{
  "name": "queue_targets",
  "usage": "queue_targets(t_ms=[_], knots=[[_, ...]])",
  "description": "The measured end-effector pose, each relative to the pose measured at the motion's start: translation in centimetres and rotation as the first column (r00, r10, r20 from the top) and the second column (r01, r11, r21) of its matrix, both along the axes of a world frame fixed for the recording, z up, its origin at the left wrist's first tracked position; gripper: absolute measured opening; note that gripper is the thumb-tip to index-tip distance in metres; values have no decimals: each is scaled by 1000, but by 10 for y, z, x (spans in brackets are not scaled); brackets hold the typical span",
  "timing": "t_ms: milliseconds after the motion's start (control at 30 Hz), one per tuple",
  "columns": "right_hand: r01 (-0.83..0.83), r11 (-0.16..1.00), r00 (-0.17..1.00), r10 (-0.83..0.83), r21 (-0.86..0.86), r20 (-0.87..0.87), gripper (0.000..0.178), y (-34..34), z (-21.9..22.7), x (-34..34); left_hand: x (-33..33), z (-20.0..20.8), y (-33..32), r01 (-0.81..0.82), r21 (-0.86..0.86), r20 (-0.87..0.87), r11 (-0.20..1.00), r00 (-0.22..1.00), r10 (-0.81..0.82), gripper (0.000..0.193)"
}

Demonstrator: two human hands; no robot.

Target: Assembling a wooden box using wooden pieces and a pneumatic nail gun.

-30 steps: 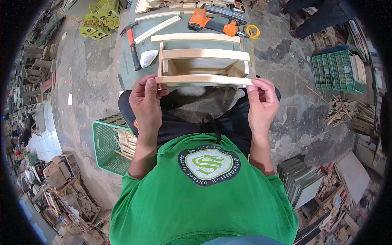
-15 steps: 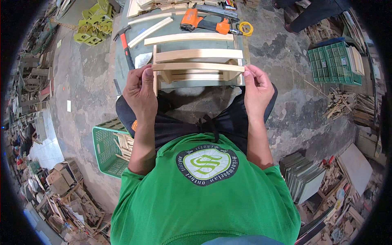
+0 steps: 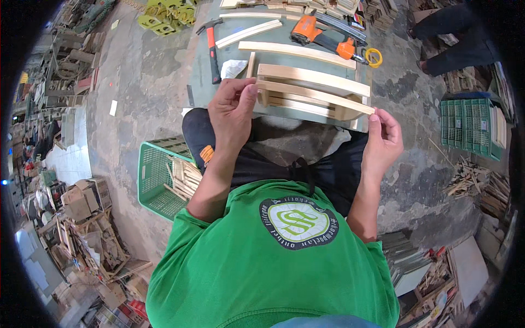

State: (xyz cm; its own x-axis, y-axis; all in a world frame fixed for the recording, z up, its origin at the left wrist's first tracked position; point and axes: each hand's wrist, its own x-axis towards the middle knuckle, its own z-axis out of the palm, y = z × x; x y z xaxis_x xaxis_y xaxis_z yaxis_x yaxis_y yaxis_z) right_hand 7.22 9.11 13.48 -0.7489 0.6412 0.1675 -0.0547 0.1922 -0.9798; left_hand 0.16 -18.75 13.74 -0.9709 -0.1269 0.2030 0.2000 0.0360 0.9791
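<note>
A small slatted wooden frame [image 3: 313, 79] sits at the near edge of the worktable, its slats running left to right between end pieces. Its nearest slat [image 3: 317, 99] spans between my hands. My left hand [image 3: 232, 112] is closed at the slat's left end, thumb and forefinger together. At the right end, my right hand [image 3: 384, 141] pinches the same slat between thumb and fingers. Beyond the frame lies a loose wooden strip [image 3: 298, 54]. An orange and black nail gun [image 3: 324, 39] with a yellow ring rests farther back. A red-handled hammer [image 3: 211, 53] lies to the left.
The grey-green worktable [image 3: 199, 82] also carries wood strips and a crumpled white piece [image 3: 233, 69]. A green crate [image 3: 155, 177] of wood pieces stands at my left. More green crates [image 3: 465, 123] stand at the right. Another person's legs [image 3: 456, 41] show at the far right.
The view has turned, so the table and tools appear farther right. The frame now slants, its right end nearer to me. Both my hands remain at the slat's ends.
</note>
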Motion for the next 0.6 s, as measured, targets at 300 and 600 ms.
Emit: queue_targets(t_ms=[300, 600], knots=[[40, 999, 962, -34, 16, -272, 27, -14, 30, 11, 9, 11, -12, 115, 244, -80, 963, 992, -98, 13], [-3, 1000, 956, 1, -4, -292, 28, -15, 32, 19, 12, 5, -19, 178, 210, -200, 961, 970, -136, 14]])
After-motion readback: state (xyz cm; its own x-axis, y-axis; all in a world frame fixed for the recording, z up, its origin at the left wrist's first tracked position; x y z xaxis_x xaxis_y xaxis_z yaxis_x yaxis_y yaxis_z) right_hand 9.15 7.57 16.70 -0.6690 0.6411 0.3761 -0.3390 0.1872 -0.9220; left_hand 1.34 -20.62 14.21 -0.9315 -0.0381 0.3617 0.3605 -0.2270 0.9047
